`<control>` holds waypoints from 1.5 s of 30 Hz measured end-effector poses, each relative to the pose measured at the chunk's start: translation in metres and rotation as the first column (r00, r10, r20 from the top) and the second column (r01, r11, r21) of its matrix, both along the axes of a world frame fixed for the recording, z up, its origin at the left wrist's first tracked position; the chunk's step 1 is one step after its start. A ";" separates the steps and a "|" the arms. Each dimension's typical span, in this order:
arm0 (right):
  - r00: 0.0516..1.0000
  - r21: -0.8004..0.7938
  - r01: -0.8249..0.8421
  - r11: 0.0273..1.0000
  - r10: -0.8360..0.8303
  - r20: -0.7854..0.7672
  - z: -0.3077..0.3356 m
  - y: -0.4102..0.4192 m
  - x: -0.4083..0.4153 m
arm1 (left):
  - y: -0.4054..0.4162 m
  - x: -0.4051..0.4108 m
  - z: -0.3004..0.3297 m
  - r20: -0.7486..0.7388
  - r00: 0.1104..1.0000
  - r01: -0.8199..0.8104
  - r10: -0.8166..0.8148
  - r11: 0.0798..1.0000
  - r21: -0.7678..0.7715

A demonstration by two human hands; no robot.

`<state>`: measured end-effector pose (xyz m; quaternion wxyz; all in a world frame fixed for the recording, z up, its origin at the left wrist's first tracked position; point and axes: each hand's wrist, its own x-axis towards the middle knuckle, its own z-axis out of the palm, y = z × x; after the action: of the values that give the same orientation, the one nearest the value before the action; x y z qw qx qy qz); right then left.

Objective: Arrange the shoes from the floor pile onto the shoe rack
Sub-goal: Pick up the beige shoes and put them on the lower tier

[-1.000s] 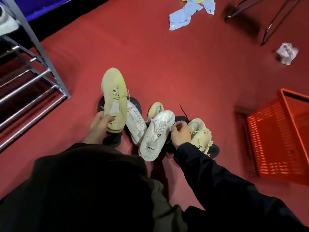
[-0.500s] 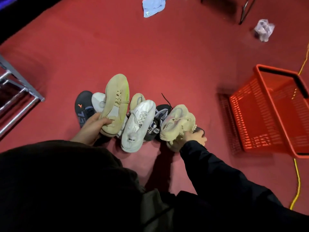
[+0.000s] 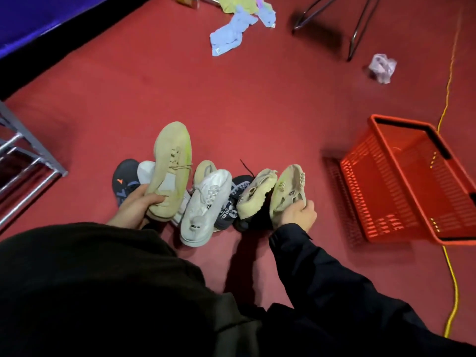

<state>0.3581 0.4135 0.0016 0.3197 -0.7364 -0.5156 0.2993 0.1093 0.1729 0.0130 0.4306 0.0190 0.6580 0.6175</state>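
Observation:
A pile of shoes lies on the red carpet in front of me. My left hand (image 3: 137, 206) grips the heel of a beige and yellow-green sneaker (image 3: 171, 166), held toe-away above the pile. My right hand (image 3: 298, 215) holds a second beige sneaker (image 3: 288, 190) by its heel, lifted at the pile's right side. Between them lie a white sneaker (image 3: 206, 204), another beige shoe (image 3: 256, 193), and dark shoes (image 3: 126, 180) partly covered. The metal shoe rack (image 3: 23, 161) stands at the left edge, only its corner and bars showing.
An orange plastic basket (image 3: 401, 181) sits on the floor at right, with a yellow cable (image 3: 449, 256) running past it. Light blue and yellow cloths (image 3: 237, 24) lie at the far top, a crumpled pale bag (image 3: 382, 68) and metal chair legs (image 3: 358, 29) at upper right.
My right hand has lifted a beige sneaker up off the right side of the pile. The left hand keeps its sneaker; the view has shifted, showing more rack and floor.

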 end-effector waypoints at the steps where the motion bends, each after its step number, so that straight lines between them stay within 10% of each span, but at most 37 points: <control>1: 0.998 0.029 0.007 1.000 -0.005 -0.061 0.006 0.002 0.001 | 0.000 0.001 0.002 0.003 1.000 -0.003 0.003 1.000 0.004; 6: 0.899 0.143 -0.109 0.984 0.160 -0.409 0.039 0.004 -0.013 | -0.002 0.005 0.018 0.042 0.999 -0.007 0.004 0.998 0.060; 14: 0.757 0.098 -0.399 0.911 0.388 -0.526 0.069 -0.043 -0.095 | -0.027 0.003 0.049 0.012 0.983 -0.184 0.184 0.978 0.099; 22: 0.487 0.041 -0.795 0.605 0.677 -0.552 0.062 -0.123 -0.181 | -0.118 -0.015 0.065 0.015 0.890 -0.455 0.455 0.887 0.079; 34: -0.024 -0.051 -0.996 -0.078 0.743 -0.669 0.065 -0.351 -0.305 | -0.290 0.026 0.074 -0.514 0.239 -0.971 0.824 0.215 -0.106; 39: -0.167 -0.010 -0.973 -0.231 0.733 -0.660 0.065 -0.467 -0.351 | -0.320 0.034 0.075 -0.518 0.012 -0.992 0.855 -0.053 -0.111; 45: -0.135 -0.101 -0.954 -0.282 0.705 -0.696 0.057 -0.576 -0.388 | -0.345 0.053 0.053 -0.550 -0.073 -0.985 0.832 -0.148 -0.093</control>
<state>-0.0301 -0.1622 0.0590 -0.1827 -0.0918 -0.6713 0.7124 0.1622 -0.1722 0.0659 -0.2658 -0.4706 0.6499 0.5344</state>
